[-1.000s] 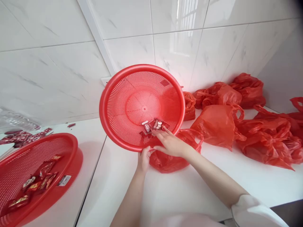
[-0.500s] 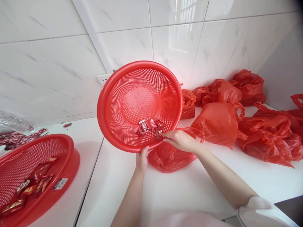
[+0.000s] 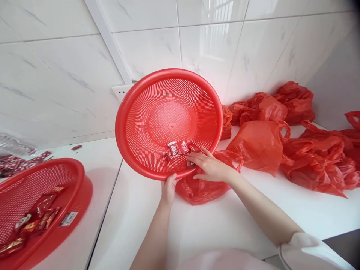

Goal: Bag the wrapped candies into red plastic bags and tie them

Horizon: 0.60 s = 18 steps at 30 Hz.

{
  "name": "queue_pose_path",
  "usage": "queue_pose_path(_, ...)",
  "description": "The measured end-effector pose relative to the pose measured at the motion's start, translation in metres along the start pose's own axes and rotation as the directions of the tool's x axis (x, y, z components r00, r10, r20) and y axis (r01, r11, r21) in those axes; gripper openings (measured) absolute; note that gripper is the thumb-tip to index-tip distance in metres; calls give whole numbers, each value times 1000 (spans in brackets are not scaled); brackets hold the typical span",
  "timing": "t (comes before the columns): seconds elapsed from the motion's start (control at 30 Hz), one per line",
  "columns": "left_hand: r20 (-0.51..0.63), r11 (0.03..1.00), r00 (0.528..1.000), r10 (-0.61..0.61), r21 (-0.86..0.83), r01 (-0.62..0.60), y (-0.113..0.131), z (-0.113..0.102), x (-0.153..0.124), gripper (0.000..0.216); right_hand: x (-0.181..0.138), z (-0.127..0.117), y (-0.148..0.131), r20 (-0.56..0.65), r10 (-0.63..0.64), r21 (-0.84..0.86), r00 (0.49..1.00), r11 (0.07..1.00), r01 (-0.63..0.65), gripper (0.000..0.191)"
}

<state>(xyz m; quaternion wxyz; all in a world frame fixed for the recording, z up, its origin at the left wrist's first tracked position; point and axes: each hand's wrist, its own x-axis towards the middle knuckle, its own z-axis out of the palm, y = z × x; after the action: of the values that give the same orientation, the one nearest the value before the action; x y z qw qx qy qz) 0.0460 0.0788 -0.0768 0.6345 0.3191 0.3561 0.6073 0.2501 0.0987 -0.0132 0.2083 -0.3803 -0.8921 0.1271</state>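
Note:
A red plastic colander is tilted toward me, its near rim gripped by my left hand. Several small red wrapped candies lie gathered at its lower right inside. Over that rim reaches my right hand, fingers extended and somewhat apart, the fingertips at the candies and partly covering them. Below the colander and my right hand, a red plastic bag sits on the white counter; its mouth is mostly hidden.
Another red colander with several wrapped candies stands at left. Red packets and clear plastic lie behind it. Several red bags crowd the right side along the tiled wall. A wall socket is behind the colander.
My right hand's fingers have spread and moved a little over the candies. The held colander has shifted slightly right and looks a bit larger.

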Motion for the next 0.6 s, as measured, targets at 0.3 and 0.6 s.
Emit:
queue_pose_path(0.3, -39, 999, 999, -11, -38, 9, 6, 5, 3, 42, -5, -23, -9, -9, 201, 481, 980, 860, -172, 37)
queue_pose_path(0.6, -68, 999, 998, 14, -47, -17, 6, 1, 4, 37, -10, -32, -4, 27, 305, 477, 952, 833, -280, 38)
